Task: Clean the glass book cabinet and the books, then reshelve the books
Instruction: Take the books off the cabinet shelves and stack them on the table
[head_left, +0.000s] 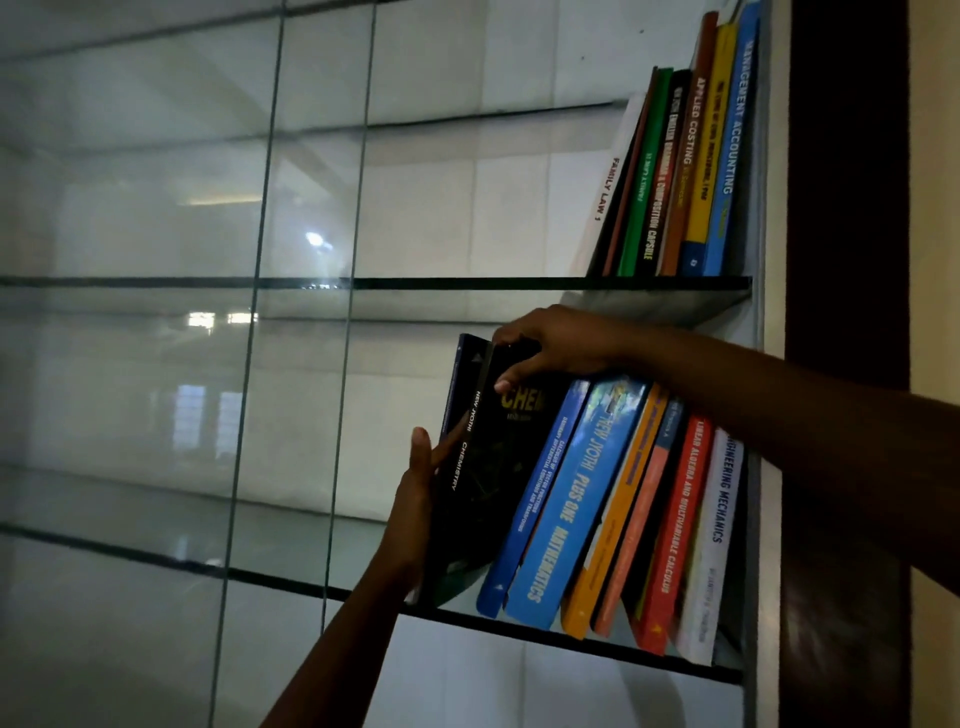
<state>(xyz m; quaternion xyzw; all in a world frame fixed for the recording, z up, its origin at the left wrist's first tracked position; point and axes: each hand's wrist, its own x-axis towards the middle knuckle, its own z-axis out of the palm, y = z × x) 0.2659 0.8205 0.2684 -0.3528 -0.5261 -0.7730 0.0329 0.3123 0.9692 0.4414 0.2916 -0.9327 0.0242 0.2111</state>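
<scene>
Right hand (556, 345) grasps the top of the black chemistry book (488, 483), standing at 6 o'clock on the lower glass shelf (291, 545). Left hand (415, 514), fingers straight, apparently presses its spine. Leaning books (566, 499) adjoin at 3 o'clock.

The upper glass shelf (467, 283) carries a leaning book row (675, 171) at upper right. The lower glass shelf (156, 557) carries a second book row (623, 509) at lower right, with a black chemistry book (493, 493) near its left end.
</scene>
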